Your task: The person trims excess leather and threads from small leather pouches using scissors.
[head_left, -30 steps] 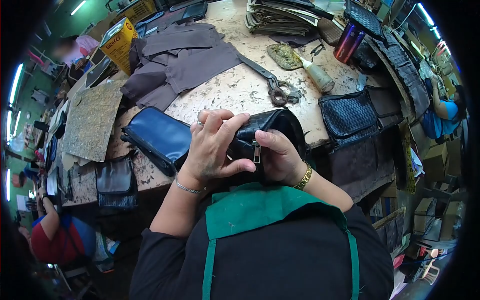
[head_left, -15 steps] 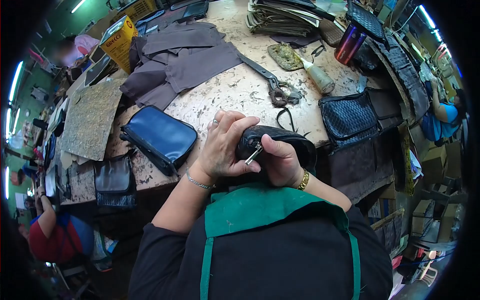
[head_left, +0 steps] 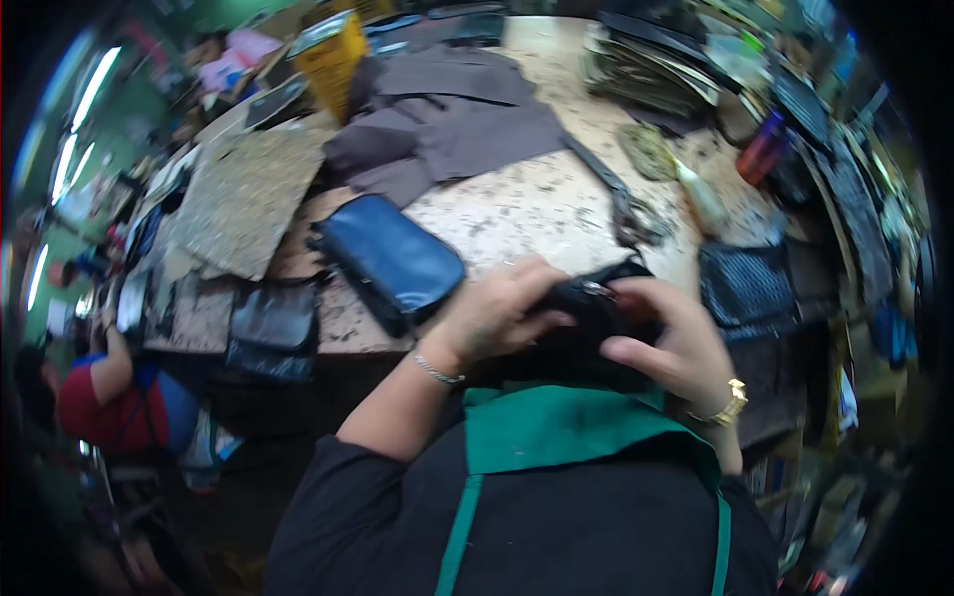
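Note:
A small black bag (head_left: 586,323), blurred, is held between my two hands at the table's near edge. My left hand (head_left: 502,313), with a silver bracelet at its wrist, grips the bag's left side. On the right side, my right hand (head_left: 671,333) curls round the bag, its thumb and fingers apart; a gold watch is on that wrist. A metal zip part (head_left: 594,289) shows at the bag's top. Left of my hands lies a dark blue bag (head_left: 395,260). Some fingertips are hidden by the bag.
Dark fabric pieces (head_left: 472,124), scissors (head_left: 621,204), a glue bottle (head_left: 702,199) and a woven black bag (head_left: 747,285) lie on the worktable (head_left: 477,233). A rough board (head_left: 248,204) is at the left. Another person (head_left: 124,397) is at the lower left.
The view has shifted, so the table's things appear further right. My right hand has spread its thumb and fingers wider on the bag, and the bag's top has turned.

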The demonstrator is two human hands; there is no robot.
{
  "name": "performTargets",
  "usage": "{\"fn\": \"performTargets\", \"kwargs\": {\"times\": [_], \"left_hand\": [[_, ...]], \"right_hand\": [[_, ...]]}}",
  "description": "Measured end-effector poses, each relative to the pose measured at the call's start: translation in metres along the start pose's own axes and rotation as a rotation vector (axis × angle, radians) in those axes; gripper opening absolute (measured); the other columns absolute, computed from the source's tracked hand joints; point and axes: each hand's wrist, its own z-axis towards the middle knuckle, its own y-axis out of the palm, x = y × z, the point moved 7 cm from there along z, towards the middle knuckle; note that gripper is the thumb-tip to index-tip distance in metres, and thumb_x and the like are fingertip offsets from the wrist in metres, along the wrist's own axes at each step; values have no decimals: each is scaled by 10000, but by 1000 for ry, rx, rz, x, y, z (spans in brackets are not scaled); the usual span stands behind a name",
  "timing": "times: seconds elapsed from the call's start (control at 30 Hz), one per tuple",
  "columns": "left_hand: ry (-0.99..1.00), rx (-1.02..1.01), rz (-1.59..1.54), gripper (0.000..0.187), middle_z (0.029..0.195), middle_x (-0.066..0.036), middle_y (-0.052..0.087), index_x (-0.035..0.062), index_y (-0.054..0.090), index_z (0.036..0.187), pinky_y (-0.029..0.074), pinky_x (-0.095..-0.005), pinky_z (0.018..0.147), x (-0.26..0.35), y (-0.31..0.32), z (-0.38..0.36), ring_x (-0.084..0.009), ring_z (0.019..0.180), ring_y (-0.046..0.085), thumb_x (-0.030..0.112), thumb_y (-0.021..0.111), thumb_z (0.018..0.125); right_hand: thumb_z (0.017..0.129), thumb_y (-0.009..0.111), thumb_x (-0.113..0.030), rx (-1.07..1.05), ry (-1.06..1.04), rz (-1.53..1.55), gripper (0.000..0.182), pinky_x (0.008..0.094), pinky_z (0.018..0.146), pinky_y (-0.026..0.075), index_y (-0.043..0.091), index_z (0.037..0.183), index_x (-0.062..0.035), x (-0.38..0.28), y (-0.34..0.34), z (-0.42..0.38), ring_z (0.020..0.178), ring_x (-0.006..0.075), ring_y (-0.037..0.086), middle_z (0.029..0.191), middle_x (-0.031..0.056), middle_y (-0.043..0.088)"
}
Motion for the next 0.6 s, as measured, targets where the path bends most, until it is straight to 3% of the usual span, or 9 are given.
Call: {"fn": "performTargets", "kwargs": {"times": [0.13, 0.23, 0.3, 0.33, 0.4, 0.43, 0.5, 0.53, 0.6], "left_hand": [[32, 10, -20, 279, 723, -111, 527, -12, 542, 905, 428, -310, 606, 8, -16, -8, -236, 675, 539, 57, 665, 664], [-258, 288, -122, 132, 688, -99, 540, 5, 548, 758, 417, -275, 547, -20, -73, -31, -140, 602, 524, 76, 645, 703], [-349, 680, -397, 112, 741, -57, 566, -2, 576, 871, 440, -259, 582, -51, -143, -66, -109, 668, 540, 85, 574, 801], [-424, 864, 483, 136, 790, -54, 575, -6, 564, 882, 451, -259, 646, -76, -203, -101, -126, 732, 551, 115, 511, 851], [-596, 1477, -362, 339, 884, -64, 584, 14, 537, 933, 442, -294, 698, -88, -291, -134, -178, 767, 555, 339, 519, 838], [-316, 1659, -463, 390, 883, -47, 592, 37, 528, 994, 432, -303, 661, -102, -337, -154, -183, 766, 552, 389, 515, 827], [-509, 1892, -486, 612, 1259, -83, 381, 58, 335, 1236, 343, -406, 864, -119, -379, -186, -220, 1009, 486, 483, 463, 816], [-543, 1821, -563, 767, 1390, -76, 134, 90, 162, 1325, 226, -433, 966, -128, -384, -192, -246, 1190, 323, 555, 446, 785], [-718, 1641, -470, 777, 1400, -97, 140, 182, 127, 1352, 160, -481, 986, -141, -368, -189, -283, 1231, 255, 584, 446, 768]], "right_hand": [[680, 694, -288, -80, -186, 442, 552, 281, 781, 420, 491, 1048, 70, -1, -42, -25, 864, 185, 541, 936, 112, 537], [728, 648, -306, 85, -138, 474, 527, 278, 775, 426, 472, 1060, 63, 26, -69, -34, 841, 168, 545, 902, 103, 545], [740, 636, -302, 146, -95, 456, 502, 276, 771, 428, 477, 1049, 61, 44, -78, -40, 832, 164, 546, 883, 96, 551], [760, 614, -262, 188, -61, 464, 439, 268, 761, 432, 485, 1038, 52, 55, -82, -43, 820, 155, 548, 869, 86, 556], [780, 592, -223, 230, -26, 471, 377, 259, 751, 435, 492, 1027, 43, 71, -84, -42, 808, 145, 549, 855, 77, 561], [792, 568, -171, 260, 52, 471, 314, 249, 741, 437, 498, 1019, 34, 83, -83, -42, 793, 135, 547, 852, 70, 560], [812, 513, -55, 311, 203, 429, 203, 226, 720, 437, 512, 1004, 12, 106, -80, -39, 756, 110, 539, 841, 52, 556], [830, 512, -84, 287, 244, 317, 210, 218, 751, 444, 498, 1022, -1, 118, -77, -36, 763, 99, 548, 840, 32, 559], [832, 510, -88, 225, 299, 187, 211, 220, 757, 446, 498, 1025, -3, 132, -67, -32, 774, 99, 546, 845, 38, 562]]}}
